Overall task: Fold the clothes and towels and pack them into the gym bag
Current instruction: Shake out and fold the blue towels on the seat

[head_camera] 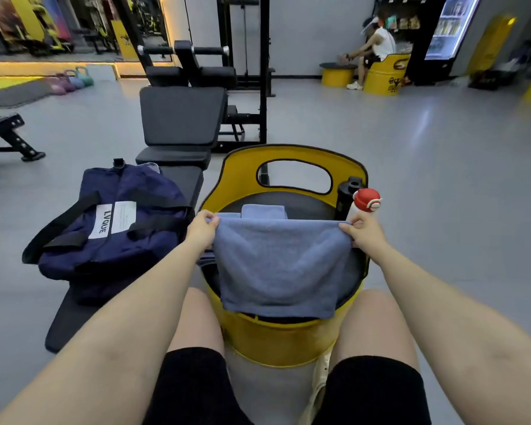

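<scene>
Both hands pinch the top corners of a blue towel [281, 265] above the yellow barrel stool [276, 345]: my left hand [201, 230] grips the corner on the bag side, my right hand [365, 231] the corner on the bottle side, thumbs over the edge. Held taut between them, the towel hangs down over the stool's near rim, its lower edge draped against the barrel wall. It looks soft, light and limp, likely to sag wherever it is unsupported, so the corners seem the right hold for a clean fold. Behind it on the stool's seat lies a folded blue cloth [262, 211]. At the stool's far right stand a black bottle [348, 196] and a white bottle with a red cap [365, 204]. Left of the stool, the navy gym bag [111, 228] rests on a black bench [74, 317], near my left hand but not touching.
</scene>
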